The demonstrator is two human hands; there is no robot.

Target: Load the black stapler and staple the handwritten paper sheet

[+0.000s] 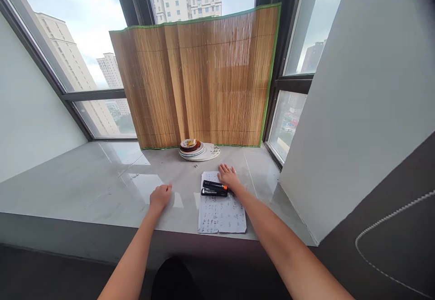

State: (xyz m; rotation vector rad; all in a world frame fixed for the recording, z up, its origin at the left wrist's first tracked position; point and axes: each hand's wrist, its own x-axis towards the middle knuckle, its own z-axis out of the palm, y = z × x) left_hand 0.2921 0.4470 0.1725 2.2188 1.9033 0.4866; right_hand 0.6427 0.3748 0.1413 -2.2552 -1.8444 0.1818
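A sheet of white paper [222, 214] with handwriting lies on the grey stone sill [84, 186], reaching its front edge. A black stapler [214, 189] with an orange tip rests across the upper part of the paper. My right hand [228, 176] lies flat on the paper's top right corner, fingers spread, just right of the stapler's orange end. My left hand [161, 196] rests on the bare sill left of the paper, fingers loosely curled, holding nothing I can see.
A stack of plates [199, 151] with a small bowl on top stands behind the paper. A bamboo mat [200, 78] leans upright against the window. A white wall [356, 109] closes the sill on the right.
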